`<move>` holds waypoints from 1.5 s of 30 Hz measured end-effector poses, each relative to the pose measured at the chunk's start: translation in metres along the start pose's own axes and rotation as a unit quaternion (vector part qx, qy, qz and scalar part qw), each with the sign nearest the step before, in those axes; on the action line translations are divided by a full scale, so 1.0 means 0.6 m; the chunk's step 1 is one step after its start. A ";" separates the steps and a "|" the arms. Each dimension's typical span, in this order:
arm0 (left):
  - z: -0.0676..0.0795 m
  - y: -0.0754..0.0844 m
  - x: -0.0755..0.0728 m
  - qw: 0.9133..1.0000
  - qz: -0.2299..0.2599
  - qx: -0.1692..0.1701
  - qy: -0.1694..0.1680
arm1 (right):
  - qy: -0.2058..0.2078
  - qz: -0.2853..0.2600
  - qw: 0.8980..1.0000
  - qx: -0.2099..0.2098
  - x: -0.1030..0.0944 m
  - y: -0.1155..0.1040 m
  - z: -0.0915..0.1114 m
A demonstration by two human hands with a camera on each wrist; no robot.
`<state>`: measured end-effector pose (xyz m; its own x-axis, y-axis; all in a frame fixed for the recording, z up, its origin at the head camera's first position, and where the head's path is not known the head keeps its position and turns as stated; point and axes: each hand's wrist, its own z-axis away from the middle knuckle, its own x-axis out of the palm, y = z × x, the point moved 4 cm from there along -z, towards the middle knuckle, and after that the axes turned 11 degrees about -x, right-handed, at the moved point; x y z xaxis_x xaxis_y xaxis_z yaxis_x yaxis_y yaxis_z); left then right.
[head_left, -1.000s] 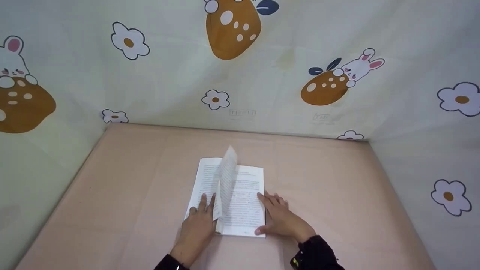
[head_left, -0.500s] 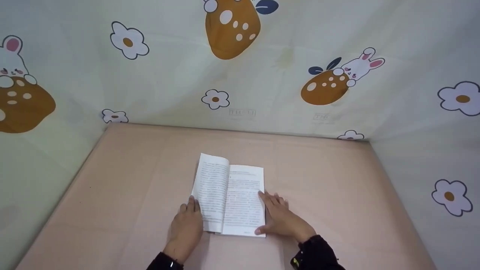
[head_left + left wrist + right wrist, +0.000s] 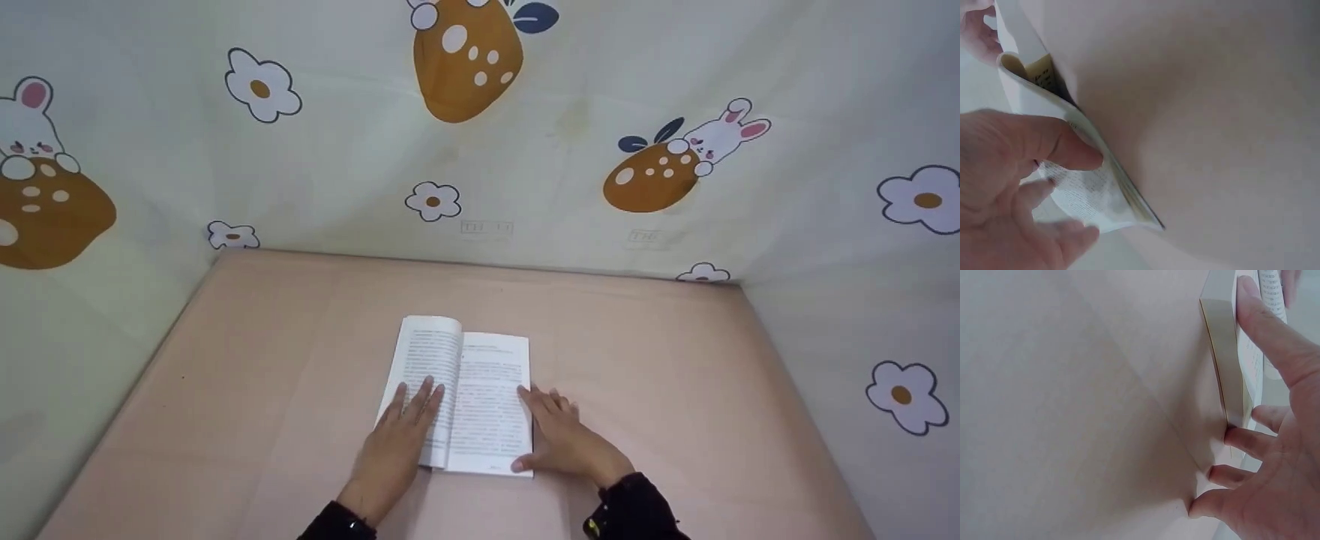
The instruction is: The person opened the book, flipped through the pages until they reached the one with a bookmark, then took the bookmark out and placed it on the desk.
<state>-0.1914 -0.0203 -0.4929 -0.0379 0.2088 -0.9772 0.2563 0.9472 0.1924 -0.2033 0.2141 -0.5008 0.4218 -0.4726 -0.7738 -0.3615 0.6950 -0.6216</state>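
Observation:
An open book (image 3: 491, 405) lies on the table, printed pages facing up. My left hand (image 3: 397, 439) rests on the lower part of its left page, fingers extended. In the left wrist view, the left thumb (image 3: 1078, 149) lies over the page near the book's outer edge, and the paper (image 3: 1050, 101) bulges toward the spine. My right hand (image 3: 566, 439) steadies the right side. Its thumb (image 3: 1261, 309) presses on the right page in the right wrist view. One fingertip touches the page edge, and others rest on the table beside the thick page block (image 3: 1224, 354).
A pinkish-beige cloth covers the table (image 3: 660, 360). Pale fabric walls (image 3: 337, 150) printed with rabbits and flowers rise at the back and both sides. Dark sleeves (image 3: 637, 510) reach in from the front edge.
A raised leaf has turned over to the left and now lies down. My left hand slid out to the left edge, then came back onto the left page. The right hand stayed put.

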 end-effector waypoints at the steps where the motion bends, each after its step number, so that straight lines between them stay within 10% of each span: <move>1: 0.000 0.001 0.001 1.000 0.011 -0.003 -0.014 | -0.001 -0.001 1.000 0.000 0.000 0.000 0.000; 7: -0.001 0.006 -0.002 0.998 0.027 -0.046 -0.028 | -0.011 0.001 1.000 -0.007 0.000 0.003 0.001; 30: 0.002 0.060 0.012 0.976 -0.201 -0.082 0.011 | -0.025 -0.024 0.999 0.006 -0.004 0.002 0.004; 45: 0.003 0.065 0.015 0.978 -0.184 -0.096 -0.020 | -0.006 -0.005 1.000 -0.007 -0.002 0.002 0.004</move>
<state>-0.1798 0.0183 -0.4944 -0.0552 -0.1606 -0.9855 0.0462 0.9855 -0.1632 -0.2021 0.2165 -0.5005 0.4357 -0.4731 -0.7657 -0.3687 0.6823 -0.6313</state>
